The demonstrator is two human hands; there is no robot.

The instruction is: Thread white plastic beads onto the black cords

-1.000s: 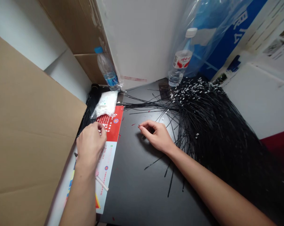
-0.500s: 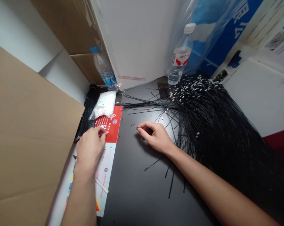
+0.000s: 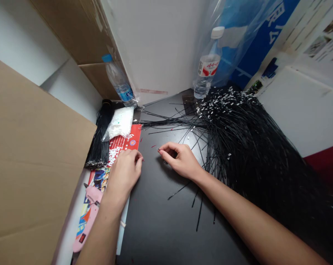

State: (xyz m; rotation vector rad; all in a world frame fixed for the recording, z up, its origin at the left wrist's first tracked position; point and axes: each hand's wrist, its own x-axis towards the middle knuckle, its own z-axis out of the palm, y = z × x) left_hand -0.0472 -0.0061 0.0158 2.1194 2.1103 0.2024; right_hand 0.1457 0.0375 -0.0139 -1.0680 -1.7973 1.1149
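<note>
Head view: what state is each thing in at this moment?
left hand, curled on the red card
right hand, fingertips together over the black table
cable ties, loose, fanned out
tie bundle, gathered together
bag, holding white pieces
left bottle, capped
right bottle, capped

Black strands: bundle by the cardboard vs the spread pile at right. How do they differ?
The bundle lies tight and parallel, while the spread pile fans out loosely. The bundle is far smaller than the spread pile, which covers much of the black tabletop beside the right hand. The bundle's pale tips gather at its lower end; the spread pile's white tips scatter along its far edge. Both are thin black strands with pale tips.
</note>
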